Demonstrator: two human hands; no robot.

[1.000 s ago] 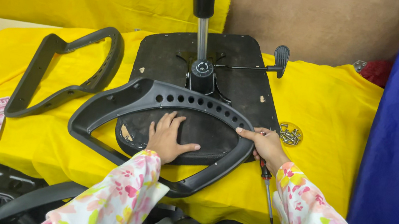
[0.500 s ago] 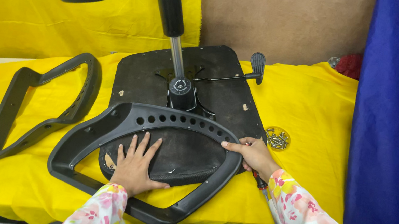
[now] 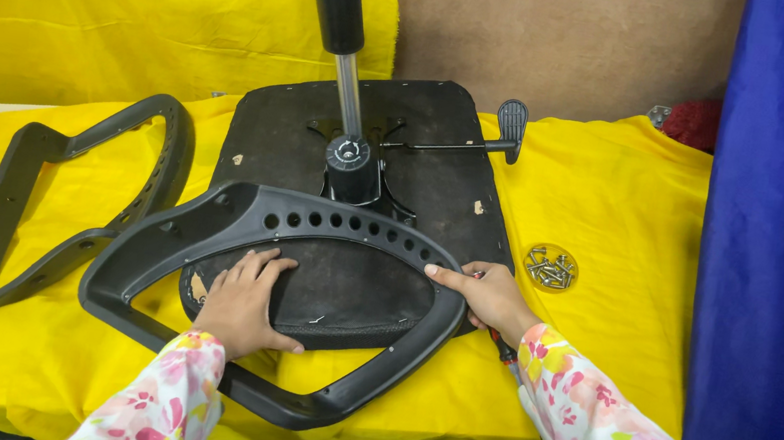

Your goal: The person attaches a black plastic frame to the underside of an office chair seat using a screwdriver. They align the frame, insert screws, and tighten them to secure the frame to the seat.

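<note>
While the left hand [image 3: 245,304] lies flat with its fingers spread on the underside of the black chair seat [image 3: 355,195], inside the opening of the black armrest frame [image 3: 310,229], the right hand [image 3: 493,299] curls loosely over that frame's right edge, forefinger stretched along the rim; a screwdriver [image 3: 504,351] shows beneath the right wrist, though whether the hand grips it I cannot tell; the frame rests across the seat's near end on the yellow-covered table [image 3: 605,208]; a second armrest frame [image 3: 62,197] lies to the left; a small dish of screws [image 3: 550,267] sits near the right hand; the gas-lift column [image 3: 348,93] rises from the seat's middle, a lever [image 3: 468,139] beside it.
</note>
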